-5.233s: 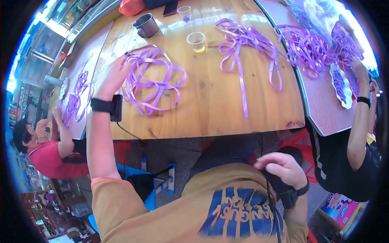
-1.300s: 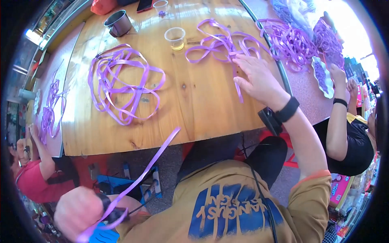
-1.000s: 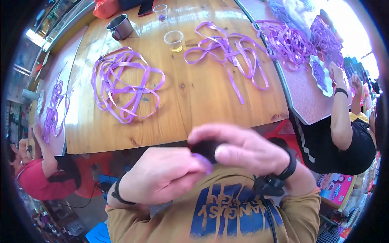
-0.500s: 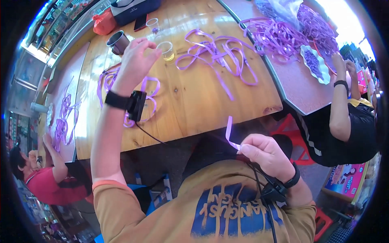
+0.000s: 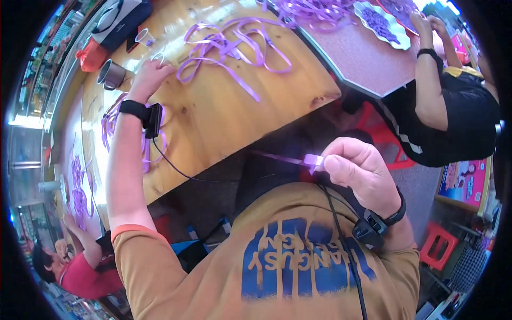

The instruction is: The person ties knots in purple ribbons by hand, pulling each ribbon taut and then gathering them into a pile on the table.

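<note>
Over the wooden table, my left hand (image 5: 152,79) is at a small clear plastic cup (image 5: 158,57), its bent fingers right against the rim. The hand hides most of the cup and the fingertips, so I cannot tell whether they grip it. In front of my shirt, my right hand (image 5: 352,166) pinches a purple ribbon (image 5: 311,160) between thumb and forefinger. The ribbon folds over at the pinch, and a thin tail runs left from it. Beyond my left hand, loose purple ribbons (image 5: 226,45) lie tangled on the table.
A dark metal mug (image 5: 111,74) stands left of my left hand, near another clear cup (image 5: 143,37), a red bag (image 5: 92,55) and a dark case (image 5: 121,24). More ribbon lies under my left forearm. Co-workers sit at both sides; a scalloped dish (image 5: 381,26) holds purple pieces.
My head view has shifted, moving the table up and left. My left hand has come down onto the cup. The ribbon end at my right hand, upright before, now shows folded with a tail leftward.
</note>
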Available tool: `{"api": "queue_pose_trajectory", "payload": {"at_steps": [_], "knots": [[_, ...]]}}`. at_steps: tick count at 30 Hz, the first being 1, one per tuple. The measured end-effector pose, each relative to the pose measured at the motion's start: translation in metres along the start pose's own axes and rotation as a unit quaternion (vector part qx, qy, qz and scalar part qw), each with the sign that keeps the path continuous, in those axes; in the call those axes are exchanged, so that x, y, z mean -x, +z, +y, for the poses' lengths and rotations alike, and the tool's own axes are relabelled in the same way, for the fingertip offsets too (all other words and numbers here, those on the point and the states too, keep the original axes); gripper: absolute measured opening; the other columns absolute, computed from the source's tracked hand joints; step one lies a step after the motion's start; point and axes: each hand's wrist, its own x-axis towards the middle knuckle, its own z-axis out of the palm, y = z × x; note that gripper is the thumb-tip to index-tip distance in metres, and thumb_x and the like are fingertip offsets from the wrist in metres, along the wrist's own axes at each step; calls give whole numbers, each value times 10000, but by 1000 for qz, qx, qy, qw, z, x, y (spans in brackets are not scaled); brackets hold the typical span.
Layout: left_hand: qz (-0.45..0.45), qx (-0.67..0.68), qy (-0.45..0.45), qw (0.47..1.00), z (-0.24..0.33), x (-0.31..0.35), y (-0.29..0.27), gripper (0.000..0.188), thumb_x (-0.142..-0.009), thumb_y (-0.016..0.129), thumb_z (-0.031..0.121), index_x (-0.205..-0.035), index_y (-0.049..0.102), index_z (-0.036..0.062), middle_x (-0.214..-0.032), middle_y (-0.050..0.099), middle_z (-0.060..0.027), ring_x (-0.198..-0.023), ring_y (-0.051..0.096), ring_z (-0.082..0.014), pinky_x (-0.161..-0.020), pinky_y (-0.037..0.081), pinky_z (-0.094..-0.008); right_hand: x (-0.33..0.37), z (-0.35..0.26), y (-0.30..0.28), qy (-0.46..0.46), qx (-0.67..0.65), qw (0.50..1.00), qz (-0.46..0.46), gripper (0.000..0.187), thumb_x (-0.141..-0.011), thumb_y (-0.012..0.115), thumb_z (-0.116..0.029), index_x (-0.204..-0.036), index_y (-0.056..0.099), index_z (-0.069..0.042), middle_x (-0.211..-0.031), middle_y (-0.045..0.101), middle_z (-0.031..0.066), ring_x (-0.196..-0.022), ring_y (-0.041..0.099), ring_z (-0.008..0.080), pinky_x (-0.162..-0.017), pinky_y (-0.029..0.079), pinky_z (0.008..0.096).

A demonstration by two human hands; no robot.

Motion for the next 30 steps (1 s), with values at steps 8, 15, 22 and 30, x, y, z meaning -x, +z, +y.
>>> {"api": "queue_pose_trajectory", "payload": {"at_steps": [8,15,22,30], "knots": [[153,26,20,988,39,40,-37,337,-806,619,292,-969,624,-3,-954,616,-108,-946,562,-172,-850,406,-269,6,-2,0,3,6,1000,0,141,-876,568,-156,-861,592,-19,-726,513,-62,-616,383,-14,-548,296,155],[-163,469,36,867,220,127,-19,297,-876,517,222,-1049,587,-9,-1114,571,-96,-1093,495,-184,-963,344,-318,2,-3,6,1,6,1000,-16,129,-875,569,-141,-867,590,-13,-750,539,-49,-647,418,0,-581,325,152],[-319,662,-92,672,244,145,26,199,-846,577,162,-964,607,4,-933,605,-36,-928,537,-141,-938,348,-307,15,6,-16,-60,125,990,-3,99,-878,571,-87,-867,581,11,-712,499,-52,-643,412,-1,-551,343,167],[-186,634,-59,748,235,158,24,83,-855,571,60,-853,620,-6,-803,568,-2,-715,494,-48,-620,385,-193,41,3,-43,-10,72,992,103,148,-844,534,-131,-778,559,0,-715,525,-4,-610,432,35,-556,324,184]]}}
